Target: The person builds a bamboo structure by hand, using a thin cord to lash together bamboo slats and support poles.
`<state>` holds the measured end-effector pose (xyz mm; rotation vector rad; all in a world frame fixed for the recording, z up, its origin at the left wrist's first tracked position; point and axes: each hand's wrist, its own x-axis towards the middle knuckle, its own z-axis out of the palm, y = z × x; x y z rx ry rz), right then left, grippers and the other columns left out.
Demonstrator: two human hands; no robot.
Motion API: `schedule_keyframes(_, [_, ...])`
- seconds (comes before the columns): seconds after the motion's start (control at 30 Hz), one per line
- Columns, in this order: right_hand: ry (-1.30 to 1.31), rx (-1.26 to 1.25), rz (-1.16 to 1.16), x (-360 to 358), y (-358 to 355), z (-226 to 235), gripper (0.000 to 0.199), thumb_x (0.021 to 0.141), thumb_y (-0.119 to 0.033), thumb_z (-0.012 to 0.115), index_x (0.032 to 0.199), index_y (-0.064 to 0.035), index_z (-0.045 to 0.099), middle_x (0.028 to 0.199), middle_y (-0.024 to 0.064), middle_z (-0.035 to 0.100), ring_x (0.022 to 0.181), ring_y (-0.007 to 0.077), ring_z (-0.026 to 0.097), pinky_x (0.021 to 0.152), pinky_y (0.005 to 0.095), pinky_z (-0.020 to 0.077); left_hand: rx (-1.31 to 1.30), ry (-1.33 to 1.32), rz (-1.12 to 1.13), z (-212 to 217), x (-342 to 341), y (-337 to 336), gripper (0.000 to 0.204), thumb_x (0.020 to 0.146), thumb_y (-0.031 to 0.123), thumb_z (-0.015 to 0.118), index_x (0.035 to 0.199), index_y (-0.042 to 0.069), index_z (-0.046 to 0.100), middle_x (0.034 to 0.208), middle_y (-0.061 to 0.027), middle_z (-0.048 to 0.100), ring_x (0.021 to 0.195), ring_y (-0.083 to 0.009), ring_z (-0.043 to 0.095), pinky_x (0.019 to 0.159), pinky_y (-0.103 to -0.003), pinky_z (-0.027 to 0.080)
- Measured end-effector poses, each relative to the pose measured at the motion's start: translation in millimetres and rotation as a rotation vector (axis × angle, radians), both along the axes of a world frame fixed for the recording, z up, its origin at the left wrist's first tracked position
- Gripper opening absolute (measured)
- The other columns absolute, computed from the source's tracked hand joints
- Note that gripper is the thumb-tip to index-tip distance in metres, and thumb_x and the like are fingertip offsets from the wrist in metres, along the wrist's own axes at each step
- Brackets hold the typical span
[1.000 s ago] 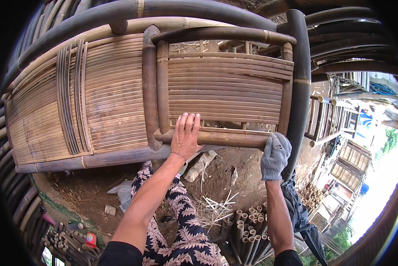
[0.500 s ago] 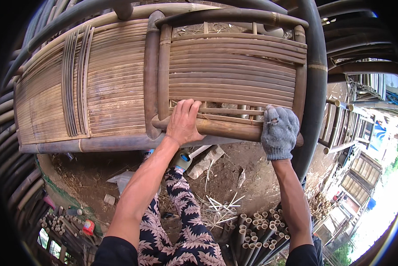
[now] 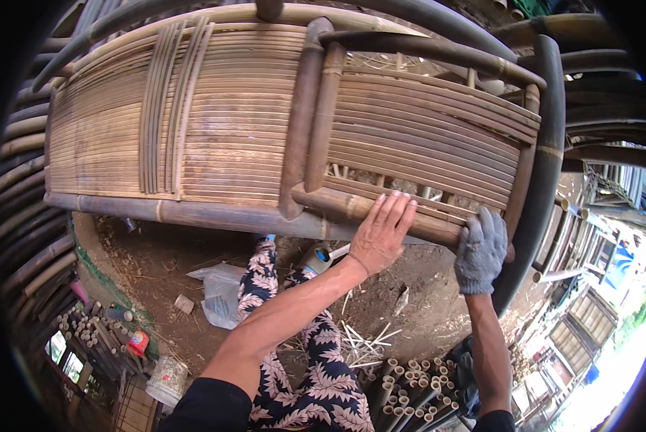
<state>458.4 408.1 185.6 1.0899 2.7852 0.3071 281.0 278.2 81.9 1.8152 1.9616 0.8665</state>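
A bamboo bench [image 3: 121, 207] stretches across in front of me, its slatted seat running off to the left. At its right end is a slatted bamboo panel [image 3: 424, 129] framed by thicker poles, with gaps between the slats near its front pole [image 3: 337, 204]. My bare left hand [image 3: 380, 234] lies over that front pole, fingers stretched out on it and the thin slat just behind. Further right, my right hand [image 3: 481, 252], in a grey knitted glove, rests on the same pole near its end, its fingers extended. Several loose bamboo strips [image 3: 157, 108] lie across the seat.
A thick dark pole [image 3: 550, 144] stands right of the panel. Bundled bamboo tubes [image 3: 409, 392], pale shavings [image 3: 362, 344], a plastic bag [image 3: 222, 291] and a dirty white bucket [image 3: 167, 381] are below. More bamboo poles are stacked at far left.
My left hand has slid right along the front pole, and its fingers have straightened. The gloved right hand's fingers have loosened and extended. The whole view has shifted and tilted.
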Motion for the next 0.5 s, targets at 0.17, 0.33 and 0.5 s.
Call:
schedule_keyframes(0.17, [0.037, -0.044, -0.035, -32, 10, 4, 0.047, 0.086, -0.047, 0.066, 0.111, -0.0066, 0.063, 0.102, 0.0130, 0.057, 0.101, 0.0336, 0.054, 0.094, 0.0498, 0.0399, 0.044, 0.027, 0.074, 6, 23, 51, 0.057, 0.079, 0.008, 0.055, 0.133, -0.009, 0.043, 0.122, -0.0210, 0.047, 0.122, -0.0344, 0.047, 0.115, -0.047, 0.036])
schedule_keyframes(0.33, [-0.005, -0.070, -0.089, -28, 15, 5, 0.032, 0.091, -0.039, 0.064, 0.083, -0.0102, 0.054, 0.079, 0.0109, 0.054, 0.080, 0.0316, 0.054, 0.077, 0.0465, 0.0381, -0.042, -0.071, -0.057, 2, 20, 57, 0.051, 0.069, 0.018, 0.073, 0.111, 0.000, 0.052, 0.097, -0.0116, 0.050, 0.099, -0.0279, 0.054, 0.100, -0.041, 0.043])
schedule_keyframes(0.5, [0.076, -0.055, -0.056, -29, 14, 7, 0.022, 0.094, -0.032, 0.061, 0.091, -0.0107, 0.061, 0.086, 0.0123, 0.060, 0.087, 0.0327, 0.058, 0.081, 0.0468, 0.0417, -0.056, -0.067, -0.074, 2, 16, 57, 0.090, 0.050, 0.037, 0.091, 0.122, 0.002, 0.049, 0.107, -0.0131, 0.051, 0.108, -0.0306, 0.053, 0.105, -0.044, 0.041])
